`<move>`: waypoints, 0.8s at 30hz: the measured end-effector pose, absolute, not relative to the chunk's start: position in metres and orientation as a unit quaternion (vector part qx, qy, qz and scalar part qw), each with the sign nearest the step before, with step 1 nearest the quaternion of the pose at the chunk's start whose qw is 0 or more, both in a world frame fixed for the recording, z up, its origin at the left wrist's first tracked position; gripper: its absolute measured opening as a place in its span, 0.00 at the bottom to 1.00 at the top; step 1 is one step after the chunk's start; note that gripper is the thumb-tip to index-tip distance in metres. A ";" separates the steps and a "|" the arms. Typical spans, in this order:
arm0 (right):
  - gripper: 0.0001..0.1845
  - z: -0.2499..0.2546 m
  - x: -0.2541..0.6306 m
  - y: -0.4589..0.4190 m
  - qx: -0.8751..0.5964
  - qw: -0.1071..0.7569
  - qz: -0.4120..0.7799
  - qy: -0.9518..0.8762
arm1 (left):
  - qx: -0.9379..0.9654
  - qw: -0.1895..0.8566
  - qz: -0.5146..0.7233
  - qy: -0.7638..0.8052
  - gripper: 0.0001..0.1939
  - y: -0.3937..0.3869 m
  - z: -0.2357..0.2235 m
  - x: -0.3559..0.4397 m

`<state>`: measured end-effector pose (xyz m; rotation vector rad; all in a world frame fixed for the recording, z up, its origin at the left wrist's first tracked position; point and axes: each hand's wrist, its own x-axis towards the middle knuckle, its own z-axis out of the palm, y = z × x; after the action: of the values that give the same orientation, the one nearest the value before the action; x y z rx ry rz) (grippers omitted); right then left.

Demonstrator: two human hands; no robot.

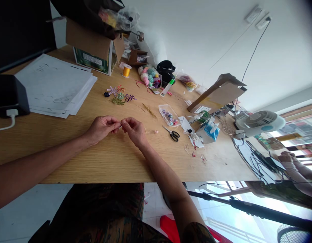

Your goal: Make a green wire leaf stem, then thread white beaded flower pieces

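Above the wooden table, my left hand [104, 127] and my right hand [133, 131] meet fingertip to fingertip. Both are closed in a pinch on something tiny, mostly hidden by the fingers. Right of my right hand lies a small pink bead-like piece [156, 132], with a thin strand near it. Farther right rest black-handled scissors [174, 135]. A clear tray of colourful beads [169, 115] stands beyond them. Several thread-wrapped flowers [120, 96] in purple, orange, green and dark blue lie past my hands, near a gold-coloured sprig [149, 110].
Paper sheets [56, 86] lie at left beside a black device [11, 94]. Along the back stand an open cardboard box [91, 47], a yellow thread spool [126, 71], yarn balls [149, 77] and a glue bottle [167, 88]. A tissue pack [208, 131] and white fan [259, 121] stand right.
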<state>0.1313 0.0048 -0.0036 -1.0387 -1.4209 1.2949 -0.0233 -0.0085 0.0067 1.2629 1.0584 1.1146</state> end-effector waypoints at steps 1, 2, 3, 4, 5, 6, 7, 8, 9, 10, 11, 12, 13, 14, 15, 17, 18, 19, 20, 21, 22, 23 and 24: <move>0.22 -0.004 0.132 0.005 -0.426 0.459 0.518 -0.583 | 0.529 0.552 0.469 0.441 0.11 -0.009 0.007 -0.023; 0.22 -0.004 0.132 0.005 -0.430 0.459 0.510 -0.586 | 0.524 0.564 0.469 0.433 0.10 -0.009 0.006 -0.023; 0.22 -0.004 0.132 0.006 -0.436 0.461 0.503 -0.587 | 0.515 0.578 0.469 0.424 0.09 -0.009 0.006 -0.023; 0.22 -0.005 0.132 0.006 -0.441 0.463 0.496 -0.587 | 0.504 0.595 0.469 0.415 0.09 -0.009 0.005 -0.023; 0.22 -0.006 0.132 0.007 -0.446 0.466 0.489 -0.588 | 0.492 0.611 0.468 0.407 0.09 -0.009 0.005 -0.023; 0.22 -0.007 0.132 0.007 -0.448 0.469 0.484 -0.588 | 0.479 0.625 0.467 0.402 0.09 -0.009 0.004 -0.023; 0.22 -0.007 0.132 0.007 -0.446 0.472 0.483 -0.588 | 0.467 0.635 0.468 0.399 0.09 -0.009 0.004 -0.023; 0.22 -0.008 0.132 0.007 -0.440 0.475 0.487 -0.586 | 0.458 0.641 0.469 0.399 0.09 -0.008 0.003 -0.023; 0.22 -0.008 0.132 0.007 -0.430 0.475 0.498 -0.584 | 0.451 0.645 0.471 0.399 0.10 -0.008 0.003 -0.023; 0.23 -0.008 0.132 0.007 -0.418 0.472 0.514 -0.582 | 0.447 0.646 0.474 0.398 0.10 -0.008 0.003 -0.024; 0.24 -0.008 0.133 0.006 -0.406 0.464 0.532 -0.580 | 0.448 0.644 0.477 0.396 0.11 -0.007 0.003 -0.024; 0.25 -0.008 0.133 0.005 -0.396 0.451 0.550 -0.581 | 0.451 0.641 0.479 0.395 0.11 -0.007 0.003 -0.024; 0.26 -0.008 0.133 0.005 -0.389 0.433 0.567 -0.582 | 0.457 0.635 0.480 0.395 0.11 -0.007 0.003 -0.024; 0.26 -0.007 0.133 0.004 -0.388 0.414 0.580 -0.585 | 0.464 0.629 0.481 0.397 0.11 -0.006 0.003 -0.024; 0.27 -0.007 0.133 0.003 -0.391 0.398 0.587 -0.587 | 0.471 0.623 0.480 0.400 0.11 -0.006 0.003 -0.025; 0.26 -0.006 0.133 0.003 -0.410 0.376 0.584 -0.591 | 0.482 0.610 0.478 0.408 0.11 -0.006 0.002 -0.025; 0.25 -0.005 0.133 0.003 -0.423 0.371 0.574 -0.595 | 0.486 0.605 0.478 0.411 0.12 -0.005 0.002 -0.026; 0.23 -0.005 0.133 0.003 -0.437 0.371 0.558 -0.600 | 0.490 0.600 0.478 0.414 0.12 -0.005 0.002 -0.026; 0.21 -0.005 0.133 0.003 -0.452 0.374 0.537 -0.607 | 0.491 0.595 0.479 0.418 0.11 -0.006 0.003 -0.026; 0.19 -0.005 0.133 0.003 -0.463 0.380 0.512 -0.615 | 0.492 0.590 0.480 0.424 0.11 -0.006 0.003 -0.026; 0.17 -0.005 0.132 0.003 -0.472 0.388 0.485 -0.625 | 0.491 0.586 0.479 0.431 0.10 -0.006 0.004 -0.026; 0.15 -0.005 0.132 0.003 -0.478 0.399 0.458 -0.635 | 0.489 0.583 0.478 0.438 0.09 -0.007 0.005 -0.026; 0.14 -0.005 0.132 0.003 -0.481 0.409 0.434 -0.643 | 0.486 0.582 0.478 0.443 0.08 -0.007 0.006 -0.026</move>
<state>0.1324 0.0033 -0.0052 -1.2105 -1.6200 1.0920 -0.0257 -0.0069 0.0064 1.1356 1.0353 1.1151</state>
